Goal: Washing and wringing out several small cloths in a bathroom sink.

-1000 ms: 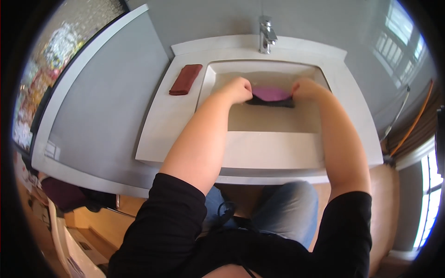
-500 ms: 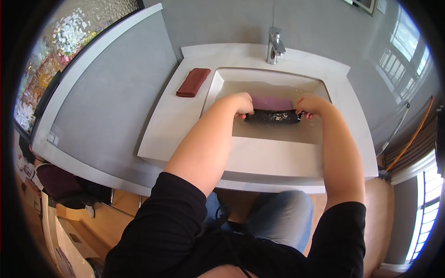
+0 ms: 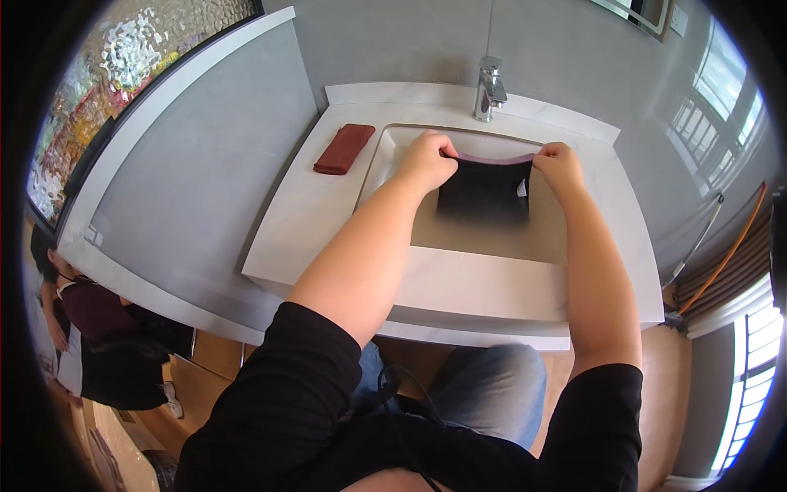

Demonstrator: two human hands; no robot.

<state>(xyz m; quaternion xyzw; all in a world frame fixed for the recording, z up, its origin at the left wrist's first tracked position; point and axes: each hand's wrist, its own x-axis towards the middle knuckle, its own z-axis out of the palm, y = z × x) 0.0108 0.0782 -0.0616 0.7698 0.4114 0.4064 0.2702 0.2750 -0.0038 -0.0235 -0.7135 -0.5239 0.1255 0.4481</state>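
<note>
A wet black cloth (image 3: 485, 190) with a purple band along its top edge and a small white tag at its right side hangs stretched between my hands. My left hand (image 3: 432, 159) pinches its top left corner, and the top right corner is gripped by my right hand (image 3: 560, 166). Murky water fills the white sink (image 3: 492, 257) below. The cloth's lower part dips into that water and blurs from sight.
Behind the sink stands a chrome faucet (image 3: 489, 90). A folded reddish-brown cloth (image 3: 345, 149) lies on the white counter (image 3: 299, 215) at the left. A grey partition (image 3: 205, 172) rises beyond that side. Another person (image 3: 98, 328) is at the far left.
My hands have risen and moved away from me, lifting the cloth's top edge out of the water. The cloth, bunched lengthwise before, now hangs spread flat. The other person shows more.
</note>
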